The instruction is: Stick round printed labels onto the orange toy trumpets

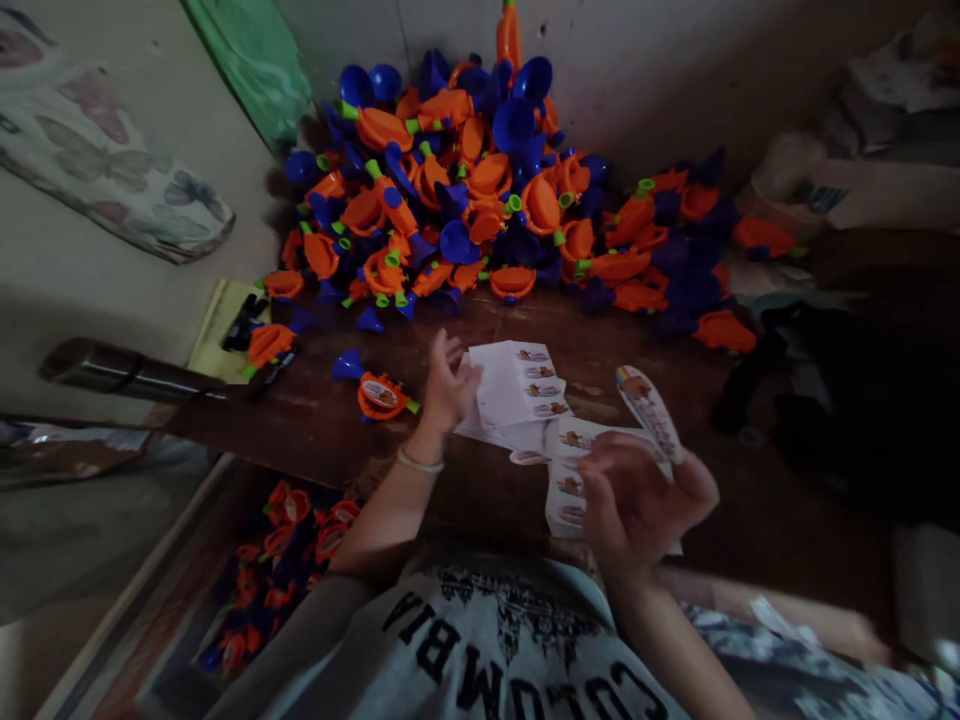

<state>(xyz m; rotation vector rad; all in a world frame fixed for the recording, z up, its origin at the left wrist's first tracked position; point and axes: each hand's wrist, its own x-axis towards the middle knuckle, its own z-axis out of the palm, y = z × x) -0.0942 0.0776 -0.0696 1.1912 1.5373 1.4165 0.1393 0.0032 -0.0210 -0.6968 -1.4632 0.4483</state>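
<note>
In my right hand (645, 500) is an oval sticker (646, 412) with a rainbow and a brown cartoon figure, raised above the table. My left hand (448, 388) has its fingers apart at the left edge of white sticker sheets (501, 385); whether it touches them I cannot tell. Another sticker sheet (564, 490) lies partly behind my right hand. A loose oval sticker (529, 458) lies between the sheets. Left of my left hand, an orange toy trumpet (381, 396) with a blue bell and green mouthpiece bears an oval sticker on its side.
A large heap of toy trumpets (457, 200) fills the back of the dark wooden table (315, 430). Below the table's left edge, more trumpets (289, 545) sit in a container. A dark cylinder (135, 372) and a yellow pad (225, 330) are at left. Black material (832, 400) lies at right.
</note>
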